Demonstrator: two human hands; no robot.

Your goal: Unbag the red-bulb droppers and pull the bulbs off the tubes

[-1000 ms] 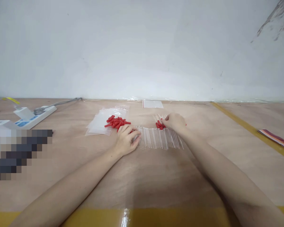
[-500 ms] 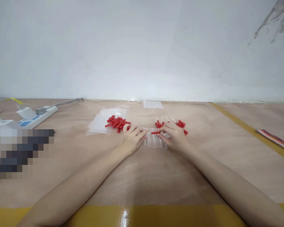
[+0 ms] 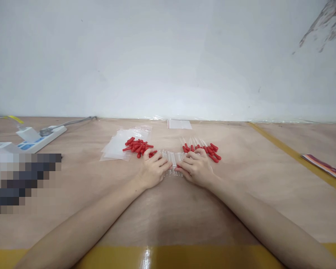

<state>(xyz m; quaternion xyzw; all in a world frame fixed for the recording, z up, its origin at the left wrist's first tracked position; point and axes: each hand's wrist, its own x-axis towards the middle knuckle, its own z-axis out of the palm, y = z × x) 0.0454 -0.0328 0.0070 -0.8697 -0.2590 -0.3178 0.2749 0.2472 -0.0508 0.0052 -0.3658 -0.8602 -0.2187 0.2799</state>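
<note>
My left hand (image 3: 155,170) and my right hand (image 3: 196,167) meet almost fingertip to fingertip, both closed in a pinch. A short length of a clear thin tube (image 3: 174,167) shows between them; its ends are hidden in the fingers. Beneath and behind them lies a row of clear tubes (image 3: 172,157), side by side. Beyond my left hand is a heap of red rubber bulbs (image 3: 139,146). Several clear droppers with red bulbs (image 3: 212,149) lie just behind my right hand, tubes pointing away.
Clear plastic bags (image 3: 123,144) are stacked at the left behind the bulbs. Another small bag (image 3: 179,124) lies near the wall. A power strip (image 3: 42,140) with plugs stands far left, near a blurred dark area. A colourful printed packet (image 3: 323,167) lies at the right.
Both hands have come closer together and lower. The red bulb that showed between them, at my right fingertips, is out of sight; only a clear piece shows there.
</note>
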